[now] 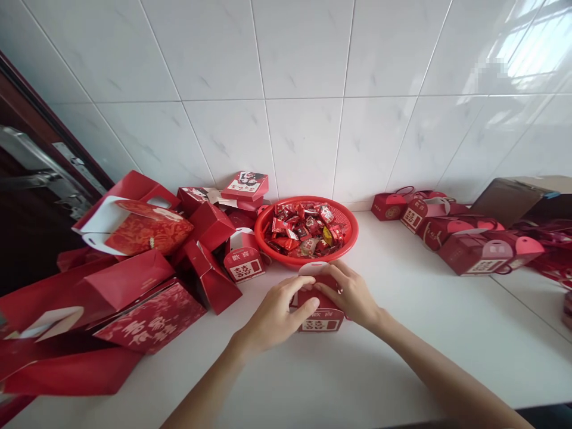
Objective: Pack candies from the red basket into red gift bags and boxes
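A small red candy box (319, 323) with a double-happiness label stands upright on the white table in front of me. My left hand (282, 310) is at its left side, thumb over the front and fingers curled onto the top. From the right, my right hand (351, 292) grips the box's upper part, its fingertips close to the left ones. A pale rounded flap (313, 269) sticks up behind the fingers. Right behind the box is a red plastic basket (353, 238) with many wrapped candies (308, 229) in it.
Red gift boxes and bags (152, 316) are heaped on the left, with another double-happiness box (245, 262) beside the basket. Several closed red boxes (473, 250) stand to the right, near a brown carton (509, 199). A tiled wall (304, 143) bounds the table (393, 369); a dark door (36, 173) is at left.
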Demonstrator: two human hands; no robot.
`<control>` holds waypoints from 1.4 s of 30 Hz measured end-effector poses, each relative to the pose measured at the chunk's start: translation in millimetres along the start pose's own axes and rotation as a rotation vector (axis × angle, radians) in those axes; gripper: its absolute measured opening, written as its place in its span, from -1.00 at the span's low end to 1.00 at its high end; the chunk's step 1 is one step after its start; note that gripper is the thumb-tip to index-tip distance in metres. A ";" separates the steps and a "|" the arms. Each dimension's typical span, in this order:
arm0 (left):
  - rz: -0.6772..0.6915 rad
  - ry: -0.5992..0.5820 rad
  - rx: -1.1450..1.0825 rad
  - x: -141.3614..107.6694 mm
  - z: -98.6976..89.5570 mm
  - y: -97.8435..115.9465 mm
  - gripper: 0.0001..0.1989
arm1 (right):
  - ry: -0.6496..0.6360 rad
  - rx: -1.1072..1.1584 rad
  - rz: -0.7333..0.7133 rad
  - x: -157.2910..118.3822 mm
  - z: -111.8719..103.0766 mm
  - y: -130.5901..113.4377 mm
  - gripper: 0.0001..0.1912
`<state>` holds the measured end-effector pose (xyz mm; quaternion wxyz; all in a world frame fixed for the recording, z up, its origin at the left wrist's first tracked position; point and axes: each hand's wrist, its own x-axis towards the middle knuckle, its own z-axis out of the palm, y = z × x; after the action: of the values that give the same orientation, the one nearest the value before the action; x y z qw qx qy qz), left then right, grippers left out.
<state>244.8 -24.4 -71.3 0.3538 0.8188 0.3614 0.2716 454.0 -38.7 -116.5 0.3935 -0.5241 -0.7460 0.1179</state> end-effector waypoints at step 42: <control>-0.095 0.272 0.212 9.8 15.4 -35.3 -0.73 | -0.446 0.674 0.446 4.7 -34.0 30.5 -0.42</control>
<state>247.2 -5.4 -106.1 0.2259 0.7892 0.4709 0.3233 498.5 -29.7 -109.7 0.3370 -0.4766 -0.6013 0.5457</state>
